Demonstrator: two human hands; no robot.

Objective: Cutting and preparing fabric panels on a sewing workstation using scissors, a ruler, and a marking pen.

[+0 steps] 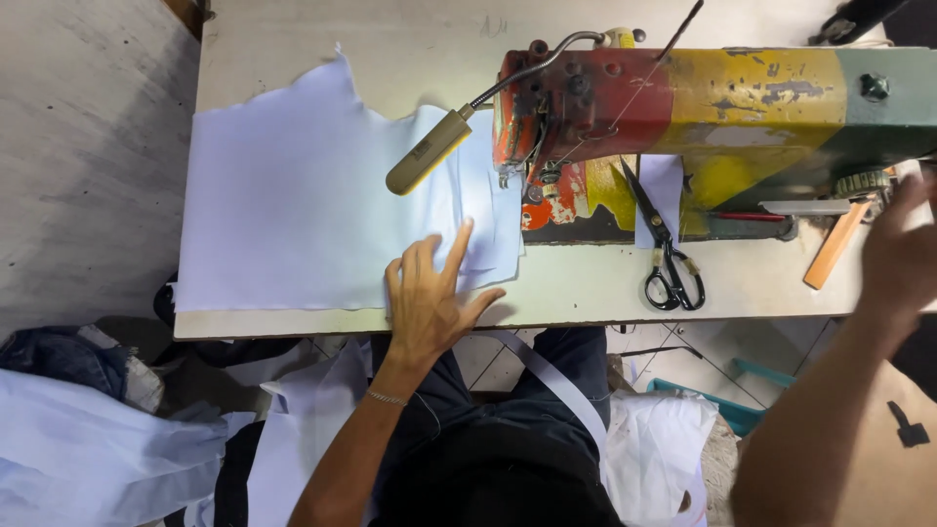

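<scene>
L hand point(429, 298) flat, fingers spread, pinning pale blue fabric point(293, 205) on worktop point(576, 288), just left of sewing machine point(683, 117) needle. R hand point(903, 249) at handwheel, blurred; grip can't tell. Step: positioning fabric. Next calls for edge fed straight under foot.

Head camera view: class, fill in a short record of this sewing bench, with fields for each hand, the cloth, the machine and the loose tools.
Left hand: flat, fingers spread, pressing on the pale lilac cloth sheet at the table's front edge.
Right hand: raised, blurred, at the handwheel end of the machine; grip unclear.
Cloth: spread flat on the cream wooden table, running under the needle area.
Machine: worn red, yellow and green metal sewing machine with an olive gooseneck lamp.
Tools: black-handled scissors and an orange wooden stick lie on the table.
</scene>
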